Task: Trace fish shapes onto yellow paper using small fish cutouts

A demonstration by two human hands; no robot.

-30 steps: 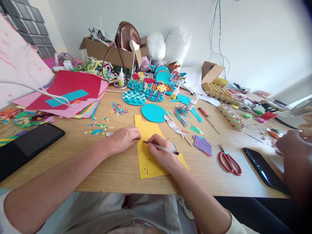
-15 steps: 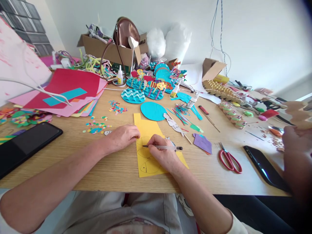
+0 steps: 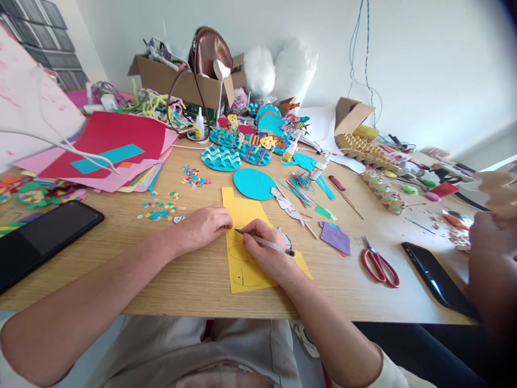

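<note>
My right hand (image 3: 264,247) is closed around a pen (image 3: 269,244) with a clear barrel and a black end, its tip on a sheet of yellow paper (image 3: 246,210). Fish outlines are drawn on the sheet; the lowest has an eye and a curved line behind its head. My left hand (image 3: 210,223) lies at the sheet's left edge with its fingers curled together, pressing on the paper. A grey-white cut-out (image 3: 286,237) shows partly behind my right hand. Just beyond the sheet lies a blue oval (image 3: 254,184), beside a white paper fish cut-out (image 3: 288,206).
Red-handled scissors (image 3: 379,265) and a black phone (image 3: 436,277) lie to the right, near another person's hand (image 3: 490,253). Another phone (image 3: 52,237) is at the left. Glue bottles (image 3: 199,125), paper dots (image 3: 161,209), coloured sheets (image 3: 121,129) and blue fish crafts (image 3: 258,153) lie farther back.
The pen tip has moved slightly up and left on the yellow paper, and the pen's back end has swung down toward me. My left hand stays in place.
</note>
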